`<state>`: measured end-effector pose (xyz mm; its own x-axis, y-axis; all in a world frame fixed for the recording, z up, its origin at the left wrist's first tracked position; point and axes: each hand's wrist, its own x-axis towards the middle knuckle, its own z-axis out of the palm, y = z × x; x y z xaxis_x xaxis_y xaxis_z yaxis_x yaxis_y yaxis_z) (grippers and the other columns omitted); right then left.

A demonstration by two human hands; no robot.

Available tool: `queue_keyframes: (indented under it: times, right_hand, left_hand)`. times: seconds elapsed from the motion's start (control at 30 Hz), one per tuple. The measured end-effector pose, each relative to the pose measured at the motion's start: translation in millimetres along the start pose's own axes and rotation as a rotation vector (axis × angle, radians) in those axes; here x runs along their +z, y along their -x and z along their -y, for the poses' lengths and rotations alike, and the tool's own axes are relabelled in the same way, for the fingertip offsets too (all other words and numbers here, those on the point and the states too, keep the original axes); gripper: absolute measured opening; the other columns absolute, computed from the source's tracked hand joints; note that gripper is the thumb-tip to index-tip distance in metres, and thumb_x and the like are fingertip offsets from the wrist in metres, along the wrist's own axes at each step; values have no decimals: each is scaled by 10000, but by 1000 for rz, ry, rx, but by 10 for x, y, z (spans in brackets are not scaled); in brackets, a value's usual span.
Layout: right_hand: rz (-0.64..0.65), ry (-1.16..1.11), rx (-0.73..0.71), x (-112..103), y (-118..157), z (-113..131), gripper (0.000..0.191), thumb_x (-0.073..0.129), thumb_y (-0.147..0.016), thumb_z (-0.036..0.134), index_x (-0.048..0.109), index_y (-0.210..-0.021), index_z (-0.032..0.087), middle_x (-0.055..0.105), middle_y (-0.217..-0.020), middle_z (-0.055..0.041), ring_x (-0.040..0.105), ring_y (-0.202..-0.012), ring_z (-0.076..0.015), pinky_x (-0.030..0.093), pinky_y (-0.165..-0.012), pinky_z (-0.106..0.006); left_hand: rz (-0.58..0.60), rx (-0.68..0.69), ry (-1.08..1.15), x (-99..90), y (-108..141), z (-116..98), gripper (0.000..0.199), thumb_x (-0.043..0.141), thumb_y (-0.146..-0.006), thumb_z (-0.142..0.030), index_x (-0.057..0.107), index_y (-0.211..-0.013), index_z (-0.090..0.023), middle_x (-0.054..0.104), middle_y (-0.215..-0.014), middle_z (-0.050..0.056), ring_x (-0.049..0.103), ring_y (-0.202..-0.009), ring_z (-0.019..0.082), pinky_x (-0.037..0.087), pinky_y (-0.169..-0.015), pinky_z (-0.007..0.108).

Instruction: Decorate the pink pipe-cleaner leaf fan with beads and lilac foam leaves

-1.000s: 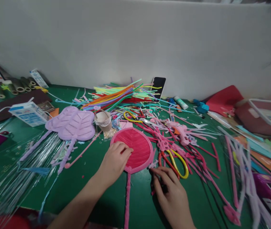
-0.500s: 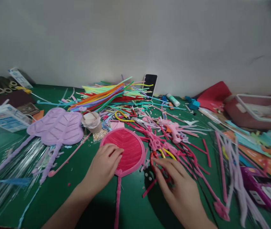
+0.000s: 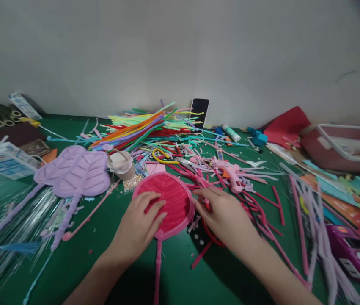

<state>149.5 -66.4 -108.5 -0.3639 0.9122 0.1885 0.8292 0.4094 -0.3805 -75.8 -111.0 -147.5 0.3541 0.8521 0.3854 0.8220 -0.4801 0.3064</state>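
Observation:
A round pink fan [image 3: 175, 190] with leaf-like veins, a pale pink rim and a wrapped pink handle lies in front of me on the green table. My left hand [image 3: 138, 216] rests on its lower left side, fingers bent and somewhat apart on the surface. At the right rim, my right hand [image 3: 221, 212] has its fingertips drawn together; what they pinch, if anything, cannot be made out. Partly under that hand are a red loop [image 3: 211, 237] and a black piece with shiny dots [image 3: 199, 236]. Pink fuzzy stems [image 3: 264, 216] lie tangled beyond it.
Purple leaf-shaped fans [image 3: 81, 171] lie at left, beside a small cup [image 3: 122, 165]. Colourful pipe cleaners [image 3: 138, 129] are heaped behind, near a propped phone [image 3: 199, 114]. A pink glue gun [image 3: 232, 176], a plastic bin [image 3: 341, 148] and a purple device [image 3: 354, 254] are at right.
My right hand has moved left and away from me, from the tangled stems to the fan's right rim. My left hand stays on the fan, its fingers a little more spread.

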Motion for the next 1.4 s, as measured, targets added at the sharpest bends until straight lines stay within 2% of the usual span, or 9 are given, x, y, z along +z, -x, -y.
queue_keyframes:
  times: [0.17,0.4,0.67,0.97,1.07,1.17,1.23,1.3,1.4]
  right_hand:
    - [123,-29,8,146,47,-12,182,557,-891,217,705,-996,230,731,-883,-48,689,-741,-177,491,-653,-252]
    - [130,-41,-4,147,39,-35,180,568,-868,168,703,-961,240,732,-858,-30,694,-743,-166,489,-661,-235]
    - [115,89,1,-59,-53,-154,171,554,-890,215,715,-944,236,730,-907,-53,690,-776,-183,485,-670,-254]
    - [195,258,-45,-204,-184,-172,159,588,-877,235,745,-855,234,704,-770,-47,662,-669,-181,415,-537,-254]
    - [180,320,-69,-369,-402,-212,152,614,-858,250,764,-831,240,698,-710,-40,639,-609,-177,382,-504,-257]
    - [130,425,-5,-582,-838,-327,179,618,-844,299,783,-863,232,705,-706,-51,657,-662,-204,426,-560,-270]
    - [175,511,59,-668,-1193,-446,205,600,-850,286,781,-930,229,740,-850,-74,678,-786,-228,475,-650,-288]
    - [238,568,139,-664,-1527,-592,237,603,-854,284,763,-1017,222,741,-983,-95,681,-890,-254,500,-733,-308]
    - [312,573,123,-500,-1882,-826,230,601,-882,254,729,-1072,235,719,-1064,-68,660,-992,-240,507,-828,-319]
  left_hand:
    - [38,13,1,10,-5,-12,245,456,-970,-229,627,-1137,-175,639,-1183,117,581,-1123,259,513,-954,460]
    - [14,27,-6,29,-8,-4,240,454,-961,-199,630,-1122,-178,652,-1147,110,597,-1096,250,525,-927,440]
    - [7,61,-28,63,25,20,227,467,-952,-184,649,-1088,-183,651,-1166,107,581,-1124,259,509,-936,444]
    - [70,86,22,-18,-12,10,164,501,-939,-213,663,-963,-198,659,-952,62,601,-904,217,511,-803,386]
    - [84,84,27,-21,-21,2,155,502,-940,-218,656,-927,-200,647,-919,55,580,-862,210,502,-775,381]
    - [77,83,35,-20,-24,-8,162,496,-944,-222,653,-917,-194,638,-925,58,571,-857,206,493,-762,369]
    - [84,79,46,-22,-22,-12,166,491,-946,-213,654,-924,-194,634,-933,57,571,-867,204,489,-766,363]
    - [90,78,61,-22,-18,-10,165,490,-945,-199,654,-938,-193,632,-943,58,573,-881,205,486,-775,364]
    - [76,89,74,-11,-4,7,159,495,-944,-197,652,-956,-189,630,-950,61,576,-886,208,484,-777,368]
